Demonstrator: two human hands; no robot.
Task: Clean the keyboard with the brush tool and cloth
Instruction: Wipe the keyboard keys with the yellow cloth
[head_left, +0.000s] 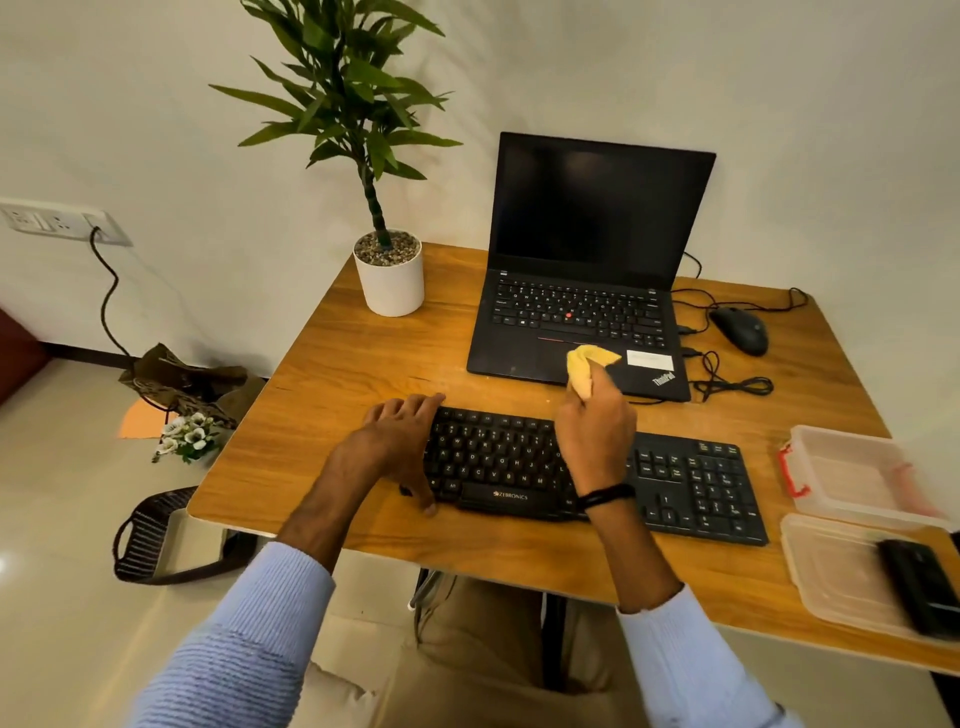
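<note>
Wood-grain counter (332, 374) set against a pale wall, seen from above the seated person. At far left a potted plant (389, 275) stands near the back edge. Next, the left hand (400, 431) lies flat and spread over the left end of the keyboard (675, 478), thumb at the front edge, apparently steadying it; this grip closes on nothing. The keyboard, a black full-size board, lies flat near the counter's front edge, in front of an open laptop (587, 270) with a dark screen. Its keys look matte and evenly dark; any dust is too fine to make out. A few pale specks show on the wood just behind it. To the right, the right hand (597, 431) is raised above the middle of the board, its grip closed on a bunched yellow cloth (589, 366) that hangs clear of the keys, over the laptop's front edge. Judged from this, the wiping step is in hand; the next move calls for lowering the cloth onto the keys and drawing it along the rows while the board is held. At far right, two clear plastic containers (862, 483) sit near the counter's edge; a dark object (919, 587) in the nearer one may be the brush tool, though this cannot be confirmed.
</note>
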